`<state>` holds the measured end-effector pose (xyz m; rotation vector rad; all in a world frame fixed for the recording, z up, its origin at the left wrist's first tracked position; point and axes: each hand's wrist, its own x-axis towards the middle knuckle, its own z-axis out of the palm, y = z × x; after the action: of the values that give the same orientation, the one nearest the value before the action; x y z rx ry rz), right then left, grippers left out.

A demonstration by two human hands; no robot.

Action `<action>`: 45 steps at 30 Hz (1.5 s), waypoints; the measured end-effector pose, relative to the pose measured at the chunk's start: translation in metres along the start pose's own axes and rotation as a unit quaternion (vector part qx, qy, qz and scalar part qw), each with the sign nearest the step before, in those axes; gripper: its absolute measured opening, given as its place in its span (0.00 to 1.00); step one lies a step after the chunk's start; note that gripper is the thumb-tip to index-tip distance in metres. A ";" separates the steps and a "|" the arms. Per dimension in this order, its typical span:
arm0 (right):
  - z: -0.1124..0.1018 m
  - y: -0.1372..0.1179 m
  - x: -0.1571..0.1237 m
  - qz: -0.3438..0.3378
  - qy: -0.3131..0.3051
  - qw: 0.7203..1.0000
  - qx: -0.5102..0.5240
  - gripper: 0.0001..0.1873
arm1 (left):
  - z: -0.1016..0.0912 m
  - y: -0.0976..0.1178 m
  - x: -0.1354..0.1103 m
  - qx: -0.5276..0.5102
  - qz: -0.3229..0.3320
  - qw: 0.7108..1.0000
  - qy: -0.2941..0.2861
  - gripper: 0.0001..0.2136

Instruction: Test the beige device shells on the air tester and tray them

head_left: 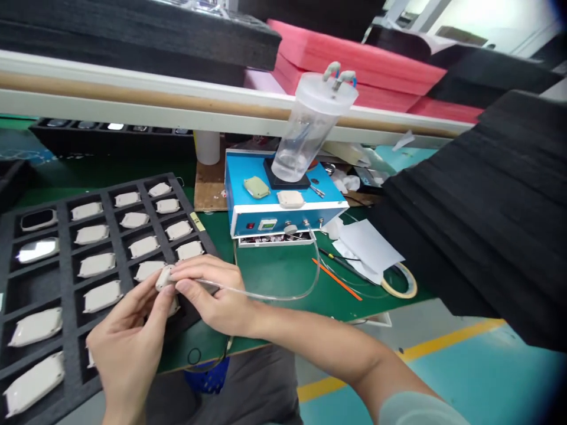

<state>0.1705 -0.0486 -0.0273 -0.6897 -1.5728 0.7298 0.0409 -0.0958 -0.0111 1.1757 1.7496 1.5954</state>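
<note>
My left hand [128, 342] and my right hand [212, 292] meet over the near edge of a black foam tray [66, 283]. Both pinch one small white plastic housing [165, 277], held just above the tray. A thin clear tube [283, 292] runs from my right fingers across the green mat to a blue test box [283, 203]. The tray's pockets hold several white housings [101, 264] in rows. On the blue box sit a clear plastic canister [310, 127], a green housing [257, 187] and a white housing [290, 199].
Stacked black foam sheets [478, 218] fill the right side. Pink foam [354, 59] lies on the upper shelf. White paper [367, 242], a roll of tape [401, 283] and an orange stick [336, 278] rest on the green mat [274, 271]. A white bottle [208, 147] stands behind the box.
</note>
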 end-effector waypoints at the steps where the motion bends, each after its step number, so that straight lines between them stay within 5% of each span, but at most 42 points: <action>1: 0.000 -0.001 0.001 0.002 -0.002 1.000 -0.001 0.05 | 0.000 0.001 0.000 0.002 -0.002 1.000 0.007 0.16; 18: 0.007 0.005 0.009 0.010 -0.008 1.000 -0.026 0.07 | 0.006 -0.008 0.007 0.044 -0.012 0.996 0.073 0.26; 45: 0.003 0.002 0.004 -0.027 0.022 0.999 0.032 0.09 | 0.003 -0.007 0.004 0.005 0.012 0.999 0.036 0.19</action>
<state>0.1676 -0.0440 -0.0265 -0.6114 -1.5157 0.7174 0.0393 -0.0910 -0.0178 1.1625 1.7971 1.6642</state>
